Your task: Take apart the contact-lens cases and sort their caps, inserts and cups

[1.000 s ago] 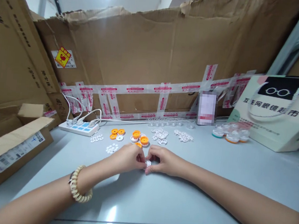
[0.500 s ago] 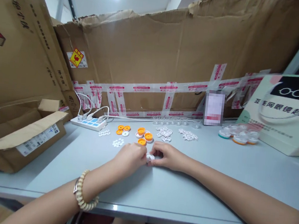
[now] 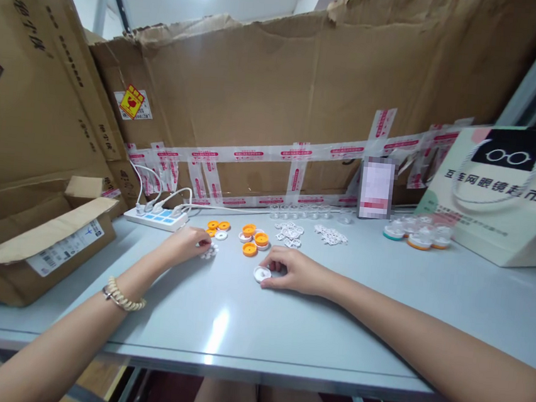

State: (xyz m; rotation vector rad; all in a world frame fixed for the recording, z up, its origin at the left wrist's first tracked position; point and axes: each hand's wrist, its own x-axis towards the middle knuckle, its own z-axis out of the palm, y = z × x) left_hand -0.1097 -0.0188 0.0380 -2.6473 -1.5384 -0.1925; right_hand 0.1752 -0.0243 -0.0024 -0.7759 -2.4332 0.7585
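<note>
My right hand rests on the grey table, its fingers pinched on a small white round cap. Reaching out to the left, my left hand has its fingertips curled down onto a cluster of small white discs; whether it holds one I cannot see. A beaded bracelet is on my left wrist. Orange rings and caps lie just beyond both hands.
A white power strip with cables sits at the back left. Small white parts and clear cups lie by the taped cardboard wall. Finished coloured pieces stand beside a paper bag. An open carton is at the left.
My left hand has left the white cap and moved left and away to the white discs. My right hand stays on the cap, now alone. The camera has shifted slightly.
</note>
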